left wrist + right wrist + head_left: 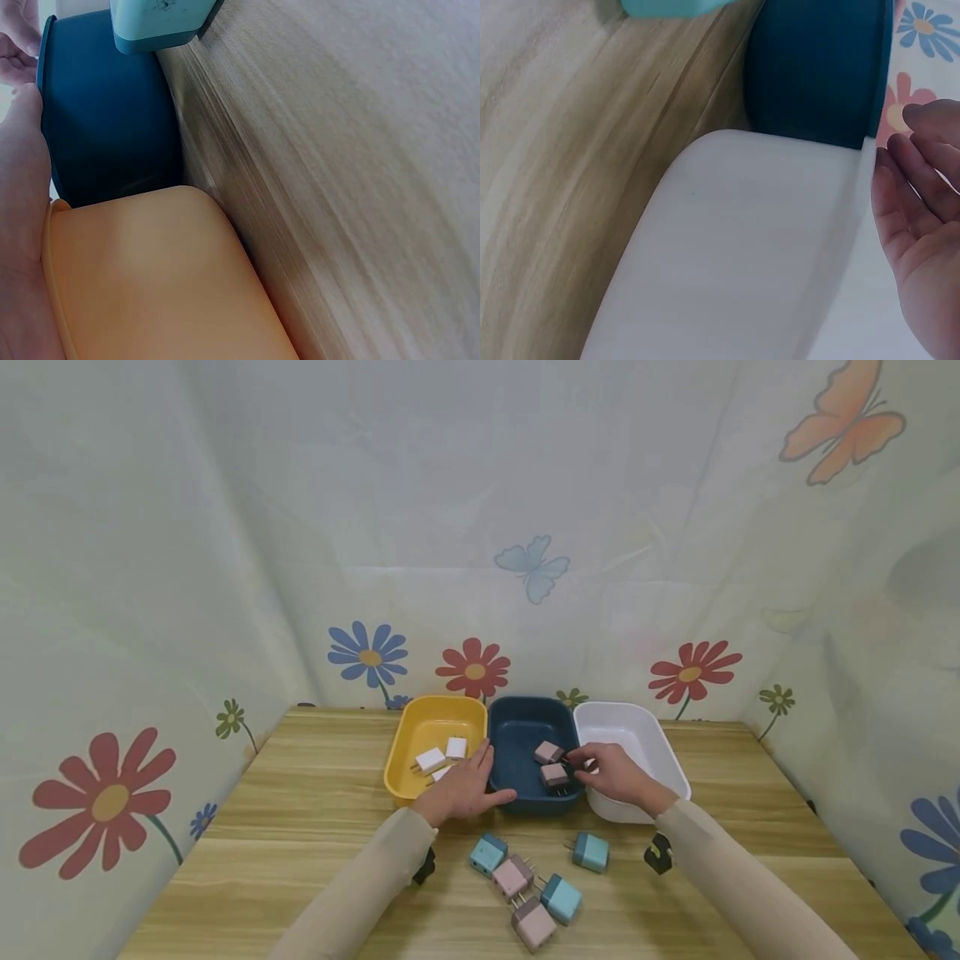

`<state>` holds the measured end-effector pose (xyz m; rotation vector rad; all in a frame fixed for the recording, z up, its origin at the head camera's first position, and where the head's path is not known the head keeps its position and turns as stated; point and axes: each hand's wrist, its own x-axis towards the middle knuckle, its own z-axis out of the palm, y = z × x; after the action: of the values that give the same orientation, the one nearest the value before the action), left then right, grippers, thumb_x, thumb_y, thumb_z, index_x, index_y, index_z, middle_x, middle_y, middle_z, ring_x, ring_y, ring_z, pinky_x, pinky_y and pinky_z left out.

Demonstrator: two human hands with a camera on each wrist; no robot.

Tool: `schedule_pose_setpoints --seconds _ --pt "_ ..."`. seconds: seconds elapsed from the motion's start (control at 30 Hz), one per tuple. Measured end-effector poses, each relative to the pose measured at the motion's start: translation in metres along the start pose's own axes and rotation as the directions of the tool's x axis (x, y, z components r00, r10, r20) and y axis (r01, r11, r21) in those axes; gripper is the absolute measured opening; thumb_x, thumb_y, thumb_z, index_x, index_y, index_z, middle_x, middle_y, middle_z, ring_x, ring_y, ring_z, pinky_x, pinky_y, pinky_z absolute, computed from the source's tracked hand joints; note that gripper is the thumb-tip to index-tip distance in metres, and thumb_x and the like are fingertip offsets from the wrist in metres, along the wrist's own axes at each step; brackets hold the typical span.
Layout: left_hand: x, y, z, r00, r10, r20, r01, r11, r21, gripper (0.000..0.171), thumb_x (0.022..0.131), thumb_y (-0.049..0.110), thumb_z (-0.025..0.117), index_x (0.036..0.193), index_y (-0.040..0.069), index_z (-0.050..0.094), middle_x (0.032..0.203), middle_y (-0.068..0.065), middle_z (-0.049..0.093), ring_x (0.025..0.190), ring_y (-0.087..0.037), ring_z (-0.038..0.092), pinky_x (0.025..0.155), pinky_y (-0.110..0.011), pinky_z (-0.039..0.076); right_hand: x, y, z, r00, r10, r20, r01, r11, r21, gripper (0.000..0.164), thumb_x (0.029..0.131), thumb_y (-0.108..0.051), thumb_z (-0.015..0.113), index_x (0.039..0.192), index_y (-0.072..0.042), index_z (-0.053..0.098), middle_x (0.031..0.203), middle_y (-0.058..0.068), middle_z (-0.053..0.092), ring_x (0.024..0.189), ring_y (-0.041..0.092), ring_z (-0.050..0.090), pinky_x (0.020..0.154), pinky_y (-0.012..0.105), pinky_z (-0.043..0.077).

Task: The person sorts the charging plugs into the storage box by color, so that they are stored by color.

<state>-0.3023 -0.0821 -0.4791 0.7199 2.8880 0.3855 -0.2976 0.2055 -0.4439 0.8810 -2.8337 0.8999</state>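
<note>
My left hand rests with straight fingers over the near right side of the yellow bin, beside the dark blue bin. White plug chargers lie in the yellow bin, partly hidden by that hand. Two pink plug chargers sit in the blue bin, against its right side. Over the rim shared by the blue bin and the white bin hovers my right hand, fingertips beside the pink chargers. In the right wrist view, nothing shows between the loosely bent fingers and thumb.
In front of the bins, on the wooden table, lie several loose chargers: teal ones and pink ones. A flower-printed cloth hangs behind the table. The three bins stand side by side.
</note>
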Motion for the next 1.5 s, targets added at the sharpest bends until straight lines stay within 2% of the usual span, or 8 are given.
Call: schedule_pose_setpoints --seconds 0.17,0.4,0.6,0.8,0.97,1.23,1.33,1.5 --pt "0.001 0.000 -0.001 1.000 0.007 -0.008 -0.007 1.000 -0.010 0.098 0.086 0.070 0.045 0.151 0.003 0.015 0.158 -0.011 0.005 0.142 -0.026 0.017 0.111 -0.042 0.023 -0.004 -0.010 -0.001 0.999 -0.050 0.022 0.050 0.999 0.005 0.029 0.084 -0.002 0.069 0.111 0.004 0.064 0.106 0.016 0.067 0.089 0.024 0.064 0.078 0.040 0.053" --pt "0.000 0.001 -0.003 1.000 0.003 -0.009 -0.003 1.000 -0.010 0.097 0.086 0.069 0.045 0.151 0.003 0.015 0.158 -0.011 0.005 0.142 -0.026 0.017 0.111 -0.042 0.023 -0.012 -0.027 0.004 0.993 -0.101 0.058 0.101 0.995 0.006 0.028 0.083 -0.006 0.071 0.111 0.000 0.066 0.106 0.011 0.067 0.091 0.025 0.062 0.080 0.041 0.052" --pt "-0.001 0.003 -0.006 1.000 0.000 -0.002 0.000 1.000 -0.002 0.097 0.086 0.069 0.045 0.151 0.003 0.014 0.158 -0.011 0.005 0.142 -0.026 0.016 0.111 -0.041 0.022 -0.017 -0.037 0.010 0.972 -0.222 0.075 0.222 0.975 0.003 0.026 0.082 -0.005 0.072 0.107 -0.004 0.066 0.104 0.010 0.068 0.092 0.021 0.063 0.078 0.037 0.053" --pt "0.000 0.001 -0.005 1.000 0.008 -0.007 -0.007 1.000 0.007 0.097 0.086 0.068 0.045 0.151 0.003 0.014 0.158 -0.012 0.005 0.142 -0.027 0.016 0.111 -0.041 0.023 -0.023 -0.051 0.021 0.953 -0.278 0.119 0.282 0.959 -0.017 0.027 0.082 -0.010 0.073 0.109 -0.007 0.067 0.104 0.003 0.068 0.094 0.015 0.063 0.080 0.033 0.053" --pt "0.000 0.000 -0.004 1.000 0.014 -0.010 -0.014 1.000 0.003 0.098 0.086 0.070 0.044 0.151 0.002 0.015 0.158 -0.012 0.005 0.142 -0.027 0.017 0.111 -0.041 0.023 -0.031 -0.059 0.029 0.936 -0.308 0.167 0.315 0.949 -0.012 0.028 0.082 -0.009 0.072 0.109 -0.008 0.067 0.103 0.004 0.067 0.095 0.012 0.062 0.081 0.030 0.052" --pt "0.001 0.001 -0.004 1.000 0.001 0.001 -0.001 1.000 -0.005 0.099 0.085 0.070 0.044 0.151 0.003 0.015 0.158 -0.012 0.005 0.141 -0.028 0.018 0.111 -0.042 0.023 -0.047 -0.078 0.039 0.886 -0.317 0.338 0.291 0.948 0.127 0.027 0.086 -0.011 0.070 0.112 -0.009 0.066 0.108 0.003 0.065 0.097 0.012 0.061 0.078 0.025 0.052" --pt "0.001 0.001 -0.005 1.000 0.001 0.003 -0.001 1.000 -0.003 0.099 0.085 0.070 0.044 0.151 0.003 0.014 0.158 -0.012 0.005 0.141 -0.027 0.018 0.111 -0.042 0.023 -0.053 -0.084 0.042 0.866 -0.324 0.382 0.299 0.946 0.126 0.028 0.086 -0.017 0.071 0.113 -0.011 0.066 0.109 -0.001 0.065 0.097 0.008 0.060 0.079 0.023 0.051" --pt "0.001 0.000 -0.004 1.000 0.000 0.009 0.000 1.000 -0.006 0.099 0.085 0.070 0.044 0.151 0.004 0.013 0.158 -0.011 0.004 0.142 -0.026 0.016 0.111 -0.041 0.022 -0.061 -0.087 0.048 0.840 -0.372 0.396 0.363 0.926 0.102 0.030 0.086 -0.025 0.071 0.114 -0.014 0.066 0.110 -0.007 0.063 0.098 0.005 0.058 0.082 0.021 0.049"
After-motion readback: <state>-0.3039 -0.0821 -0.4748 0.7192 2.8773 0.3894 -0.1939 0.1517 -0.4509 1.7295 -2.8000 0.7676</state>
